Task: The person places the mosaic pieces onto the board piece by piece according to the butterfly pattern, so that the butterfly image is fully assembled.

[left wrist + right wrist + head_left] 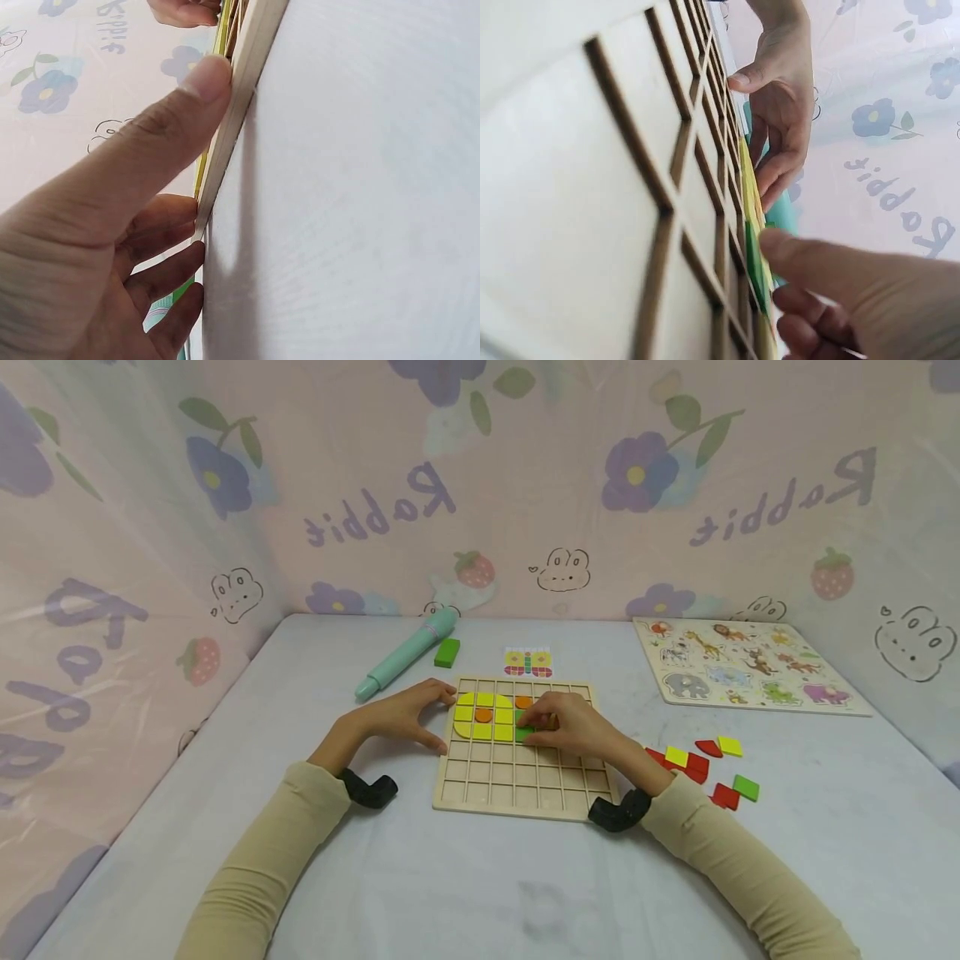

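A wooden grid board (491, 777) lies on the table, its upper left cells filled with yellow tiles (504, 732) around an orange round tile (483, 716). My left hand (401, 716) spans the board's left edge, thumb and fingers spread and fairly straight; in the left wrist view the thumb (161, 135) touches the rim. Over the grid, my right hand (573, 724) pinches at a green tile (524, 734) beside the yellow ones, fingers curled and partly hiding it. Another orange tile (523, 702) sits just above. The right wrist view shows the thumb (810, 259) at the green tile (756, 262).
A small butterfly pattern card (528, 662) lies behind the board. Left of it are a green block (447, 652) and a mint-coloured stick (408, 653). Loose red, yellow and green tiles (746, 787) lie at right, below an animal puzzle board (750, 664).
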Tool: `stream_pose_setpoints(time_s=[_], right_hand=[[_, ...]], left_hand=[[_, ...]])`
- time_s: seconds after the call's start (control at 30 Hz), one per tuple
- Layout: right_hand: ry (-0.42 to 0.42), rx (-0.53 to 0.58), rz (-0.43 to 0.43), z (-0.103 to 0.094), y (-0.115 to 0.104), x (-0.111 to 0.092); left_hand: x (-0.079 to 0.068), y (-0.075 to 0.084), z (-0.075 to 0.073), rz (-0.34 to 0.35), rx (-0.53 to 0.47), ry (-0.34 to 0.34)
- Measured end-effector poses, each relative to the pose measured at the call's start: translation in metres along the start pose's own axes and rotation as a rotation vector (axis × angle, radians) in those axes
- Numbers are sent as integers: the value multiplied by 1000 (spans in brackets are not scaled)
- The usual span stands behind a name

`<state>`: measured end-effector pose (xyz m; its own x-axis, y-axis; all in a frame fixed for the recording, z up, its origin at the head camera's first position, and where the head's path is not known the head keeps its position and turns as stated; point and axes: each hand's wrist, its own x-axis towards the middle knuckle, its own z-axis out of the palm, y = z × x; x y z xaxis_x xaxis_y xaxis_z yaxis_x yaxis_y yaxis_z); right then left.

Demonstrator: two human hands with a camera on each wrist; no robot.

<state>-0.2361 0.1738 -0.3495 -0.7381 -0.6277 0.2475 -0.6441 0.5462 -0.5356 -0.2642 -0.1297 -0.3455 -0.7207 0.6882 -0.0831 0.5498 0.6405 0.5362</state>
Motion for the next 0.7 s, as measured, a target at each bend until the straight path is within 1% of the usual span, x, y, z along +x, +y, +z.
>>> stream_pose_setpoints(time_s=[0.1,0.2,0.3,0.43,0.53,0.7], right_hand=[[33,-13,-4,-10,-2,-2],[72,-34,10,-27,-4,-9],[103,-64,33,-46,-1,-22],[138,-126,64,-66,8,-48],[125,-156,97,-78,15,-67],[27,-177,186,-91,24,-97]], left_hand=[[1,0,1,-3,2,-1],[1,0,1,-1,2,0],[2,-1,1,4,6,3],[1,0,0,1,15,8],[0,0,-1,-8,17,9],[0,1,-1,-12,12,3]])
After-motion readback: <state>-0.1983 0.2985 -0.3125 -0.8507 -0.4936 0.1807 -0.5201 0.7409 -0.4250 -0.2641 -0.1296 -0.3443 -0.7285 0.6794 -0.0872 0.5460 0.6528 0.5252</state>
